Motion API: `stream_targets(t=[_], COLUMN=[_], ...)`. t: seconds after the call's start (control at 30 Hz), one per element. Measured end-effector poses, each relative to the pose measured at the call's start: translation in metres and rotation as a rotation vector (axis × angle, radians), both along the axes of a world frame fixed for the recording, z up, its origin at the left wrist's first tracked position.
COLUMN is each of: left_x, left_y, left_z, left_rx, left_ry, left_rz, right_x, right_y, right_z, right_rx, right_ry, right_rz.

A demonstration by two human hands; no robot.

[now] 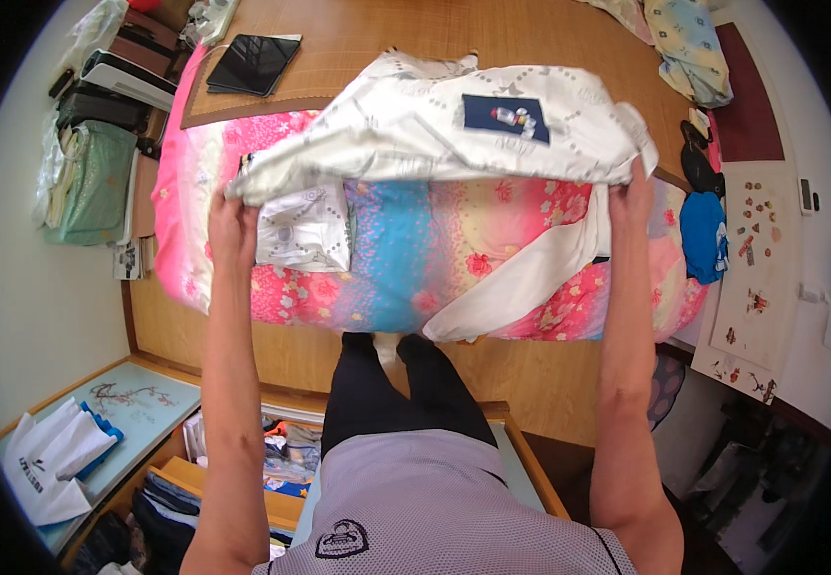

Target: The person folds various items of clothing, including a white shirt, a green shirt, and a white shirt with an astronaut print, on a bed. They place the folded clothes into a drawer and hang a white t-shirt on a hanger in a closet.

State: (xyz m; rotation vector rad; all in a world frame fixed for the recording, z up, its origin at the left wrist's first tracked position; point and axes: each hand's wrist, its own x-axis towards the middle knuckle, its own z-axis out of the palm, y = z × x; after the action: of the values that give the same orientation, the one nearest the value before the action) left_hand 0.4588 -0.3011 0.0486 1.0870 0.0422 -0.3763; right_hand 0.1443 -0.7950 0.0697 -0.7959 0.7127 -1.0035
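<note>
A white printed garment [415, 136] with a dark blue patch hangs stretched between my two hands above the bed. My left hand [232, 219] grips its left end, near a dark-trimmed cuff. At the opposite end my right hand [631, 198] pinches the cloth. Just right of my left hand lies a folded white printed garment [305, 233]. A white garment with a long sleeve or leg [523, 284] rests on the flowered quilt [390, 251] beside my right forearm, partly hidden under the held garment.
A black tablet [253, 65] lies on the brown mat [552, 36]. Bags [92, 180] and boxes stand along the left wall. Blue cloth [702, 237] sits at the bed's right end. Below left, an open drawer [192, 481] holds clothes, near a white bag [49, 460].
</note>
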Motion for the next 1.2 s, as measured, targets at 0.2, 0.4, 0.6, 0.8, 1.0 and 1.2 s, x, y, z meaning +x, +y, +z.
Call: stream_targets(t=[0.2, 0.4, 0.6, 0.8, 1.0, 1.2], left_x=[-0.095, -0.15, -0.129, -0.127, -0.127, -0.135], left_y=[0.052, 0.088, 0.022, -0.056, -0.059, -0.01], left_z=[-0.138, -0.181, -0.126, -0.108, -0.155, -0.142], left_rx=[0.385, 0.872, 1.171, 1.182, 1.24, 1.15], left_ry=[0.368, 0.321, -0.422, -0.857, -1.03, -1.072], left_rz=[-0.046, -0.007, -0.122, -0.352, -0.498, -0.629], right_x=[-0.033, -0.05, -0.074, 0.004, 0.163, 0.251], right_y=[0.026, 0.048, 0.02, 0.055, 0.075, 0.074], right_z=[-0.183, -0.247, -0.252, -0.196, -0.198, -0.215], right_rx=[0.327, 0.461, 0.079, -0.876, -0.675, -0.432], right_ry=[0.414, 0.546, 1.091, 1.334, 0.926, 1.111], right_rz=[0.059, -0.05, -0.027, 0.038, 0.406, 0.529])
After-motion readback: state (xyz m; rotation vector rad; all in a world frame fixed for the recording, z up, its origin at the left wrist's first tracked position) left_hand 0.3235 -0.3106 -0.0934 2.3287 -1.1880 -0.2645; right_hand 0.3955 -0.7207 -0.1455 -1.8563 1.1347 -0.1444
